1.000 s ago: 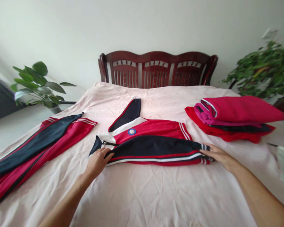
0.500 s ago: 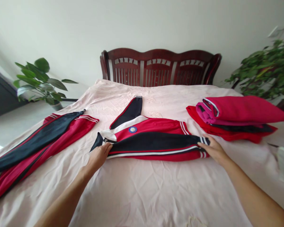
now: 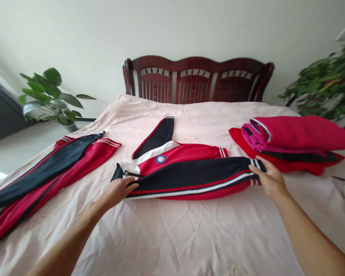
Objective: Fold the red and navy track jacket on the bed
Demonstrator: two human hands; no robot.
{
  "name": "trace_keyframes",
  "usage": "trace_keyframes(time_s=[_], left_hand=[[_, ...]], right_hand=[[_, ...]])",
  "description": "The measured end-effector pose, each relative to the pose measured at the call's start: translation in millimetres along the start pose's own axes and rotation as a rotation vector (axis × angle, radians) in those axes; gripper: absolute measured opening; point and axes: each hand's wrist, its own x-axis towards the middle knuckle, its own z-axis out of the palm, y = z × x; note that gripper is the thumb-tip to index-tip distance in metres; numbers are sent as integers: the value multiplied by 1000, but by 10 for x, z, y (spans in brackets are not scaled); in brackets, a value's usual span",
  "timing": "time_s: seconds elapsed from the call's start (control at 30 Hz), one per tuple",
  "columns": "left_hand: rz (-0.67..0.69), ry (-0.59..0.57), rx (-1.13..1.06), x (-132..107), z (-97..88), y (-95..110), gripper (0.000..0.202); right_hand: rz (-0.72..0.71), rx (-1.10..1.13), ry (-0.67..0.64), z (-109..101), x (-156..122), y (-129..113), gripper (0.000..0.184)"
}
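Right hand (image 3: pixel 271 180) lifted sleeve (image 3: pixel 195 174), lying left-right

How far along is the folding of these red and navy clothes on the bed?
Partly done. A stack of folded clothes already sits on the bed, at the right. In hand is the jacket: the left hand rests at its collar end, the right hand grips the striped sleeve cuff. Still unfolded: the trousers spread out at the left.
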Motion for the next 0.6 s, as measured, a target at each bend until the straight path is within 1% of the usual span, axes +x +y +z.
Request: trace_keyframes(time_s=[0.07, 0.13, 0.23, 0.33, 0.43, 0.6], left_hand=[[5, -24, 96, -77, 33, -1, 36], [18, -25, 172, -130, 68, 11, 35], [15, 1, 235, -169, 96, 60, 33], [15, 40, 214, -182, 116, 126, 30], [1, 93, 139, -167, 162, 198, 33], [-59, 152, 39, -92, 242, 315, 34]], right_hand=[[-5, -115, -76, -29, -80, 157, 70], [11, -223, -116, -45, -168, 298, 68], [39, -283, -108, -52, -246, 404, 69], [61, -242, -133, -59, -237, 389, 64], [100, -206, -166, -58, -206, 318, 58], [49, -256, -111, -22, -235, 195, 58]])
